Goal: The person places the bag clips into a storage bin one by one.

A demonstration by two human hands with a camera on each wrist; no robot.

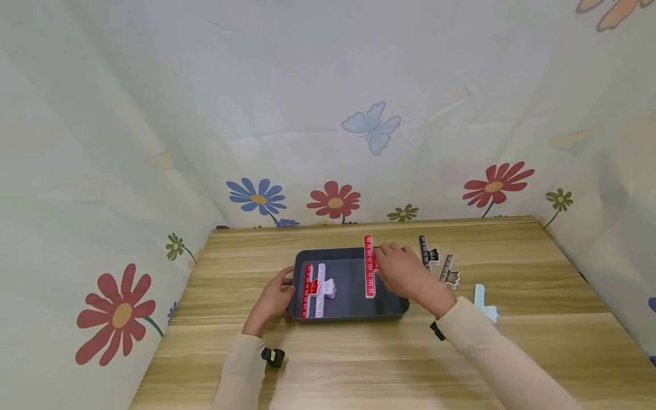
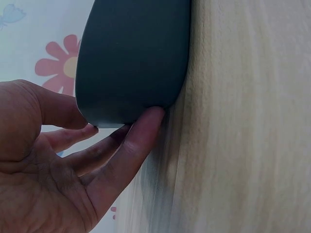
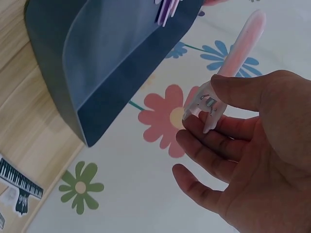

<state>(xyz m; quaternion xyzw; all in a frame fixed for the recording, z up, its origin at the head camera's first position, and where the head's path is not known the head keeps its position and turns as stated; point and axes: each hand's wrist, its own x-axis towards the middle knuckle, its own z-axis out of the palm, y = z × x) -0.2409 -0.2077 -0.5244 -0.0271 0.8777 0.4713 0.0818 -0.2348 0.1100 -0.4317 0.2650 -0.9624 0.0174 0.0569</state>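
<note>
Tray is sitting on table; left hand is gripping its left end, right hand is pinching red clip above.

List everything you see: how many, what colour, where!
Table: one, wood-coloured, across the bottom.
Tray: one, dark grey, on the table.
Red clip: one, red, tray's left side.
Lilac clip: one, lilac, tray's left side.
Held red clip: one, red, above tray.
Black clip: one, black-and-white, right of tray.
Patterned clip: one, greyish-brown, by black clip.
Light blue clip: one, light blue, right of tray.
Backdrop: count unclear, whitish, around table.
Flowers: several, red, blue, green, backdrop.
Butterfly: one, pale blue, backdrop.
Sleeves: two, cream, lower down.
Wrist cameras: two, black, by sleeves.
Left hand: one, bare, touching tray's left end.
Right hand: one, bare, pinching held red clip.
</note>
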